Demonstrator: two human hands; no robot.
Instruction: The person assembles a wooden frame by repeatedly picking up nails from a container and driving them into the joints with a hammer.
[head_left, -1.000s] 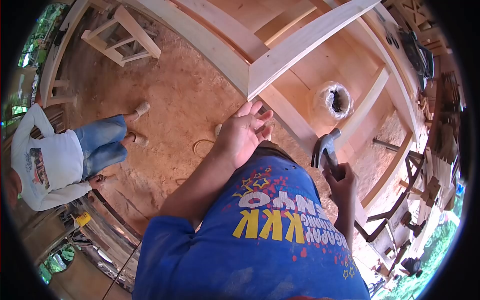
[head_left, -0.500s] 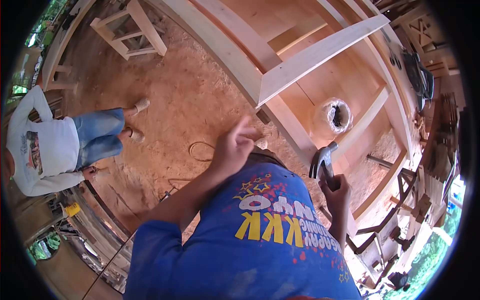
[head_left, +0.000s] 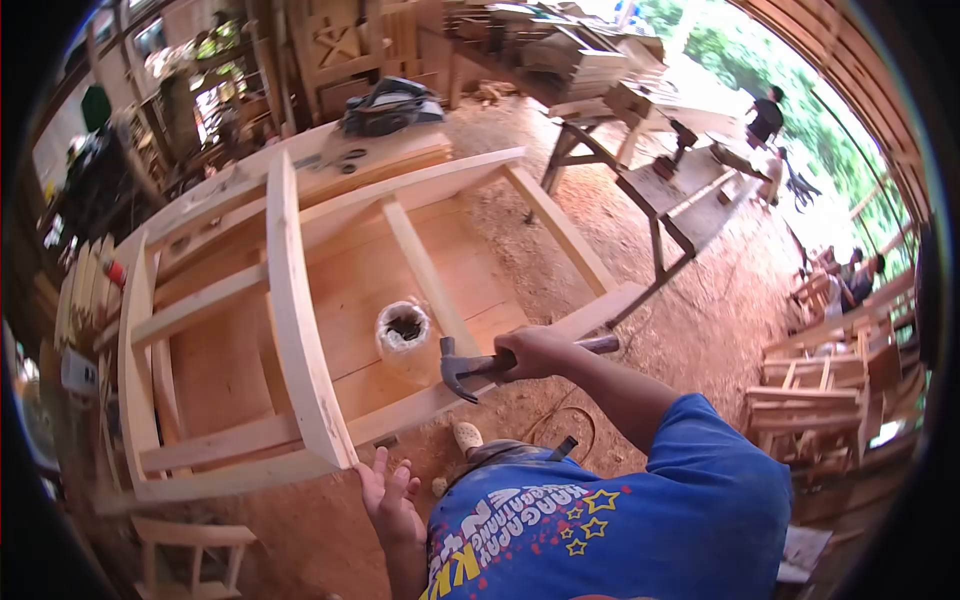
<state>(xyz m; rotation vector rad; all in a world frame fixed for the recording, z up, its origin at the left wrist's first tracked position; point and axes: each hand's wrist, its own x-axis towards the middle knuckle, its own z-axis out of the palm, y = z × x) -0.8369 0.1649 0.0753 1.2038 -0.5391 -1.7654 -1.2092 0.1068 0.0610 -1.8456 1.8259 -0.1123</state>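
Pale wood by the left hand, hammer in the right

We see the large wooden frame (head_left: 230, 478) in front of us, mostly toward our left side. On it lies a cross board (head_left: 297, 320), and its long axis runs from a near corner away from us, toward the far side. The left hand (head_left: 390, 495) is clearly the nearer one to this board: its fingertips are at, or just beside, the near end. We cannot tell whether they touch. This hand is partly open, with the fingers loosely bent, and we see nothing held in it.

The right hand (head_left: 528, 352) is closed firmly around the handle of the hammer (head_left: 470, 368), and a part of the handle comes out behind the fist. The hammer lies to the right of the cross board and apart from it, in front of the near rail (head_left: 405, 410); whether it touches this rail, we cannot say. Its handle points crosswise, with the head on the side of the board. However, the striking face looks away from our body, and the claw curves back toward us. Just beyond the hammer head stands a plastic-lined container (head_left: 395, 350) with dark contents.
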